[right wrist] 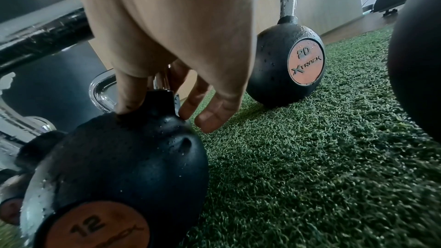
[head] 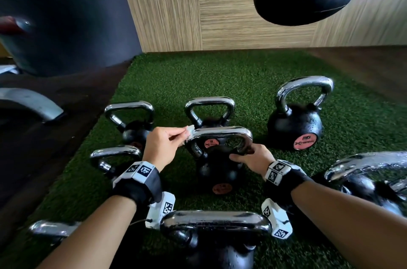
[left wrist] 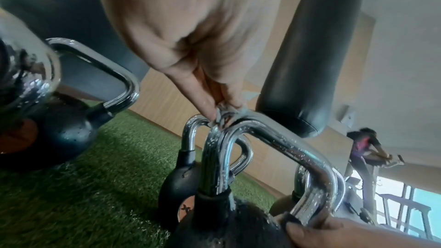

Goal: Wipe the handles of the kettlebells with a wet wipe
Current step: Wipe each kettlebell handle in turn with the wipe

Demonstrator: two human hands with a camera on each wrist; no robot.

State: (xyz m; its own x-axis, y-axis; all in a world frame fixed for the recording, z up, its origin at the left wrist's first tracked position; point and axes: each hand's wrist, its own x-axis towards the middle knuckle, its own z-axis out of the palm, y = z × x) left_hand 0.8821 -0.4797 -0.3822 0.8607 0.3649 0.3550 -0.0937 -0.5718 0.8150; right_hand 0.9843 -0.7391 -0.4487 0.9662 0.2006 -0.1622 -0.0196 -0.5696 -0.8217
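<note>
my left hand (head: 161, 145) pinches the wet wipe (head: 189, 131) onto the kettlebell handle (head: 222, 133); my right hand (head: 253, 159) grips the handle's base.

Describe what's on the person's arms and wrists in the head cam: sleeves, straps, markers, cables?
Forearms bare, no sleeves or gloves. Each wrist has a black strap carrying white angular blocks printed with black square-code markers; the same on the right wrist. A white camera pod hangs under each wrist, and a thin cable trails from the left one.
</note>
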